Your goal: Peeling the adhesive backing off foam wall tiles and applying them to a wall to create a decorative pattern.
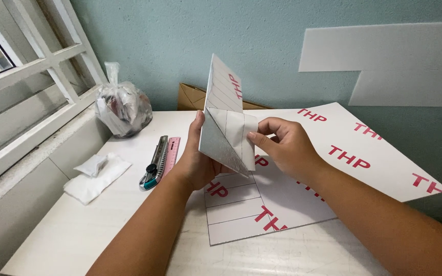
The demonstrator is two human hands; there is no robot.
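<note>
A folded piece of white board with pencil lines and red print stands upright above the table, silver on one face. My left hand grips its lower left edge from behind. My right hand pinches the folded flap at its right side with thumb and fingers. Beneath both hands a larger white sheet with drawn lines and red letters lies flat on the table.
A utility knife and a pink ruler lie left of my hands. A knotted plastic bag sits by the window corner. Folded white tissues lie near the table's left edge. A big white printed board leans at the right.
</note>
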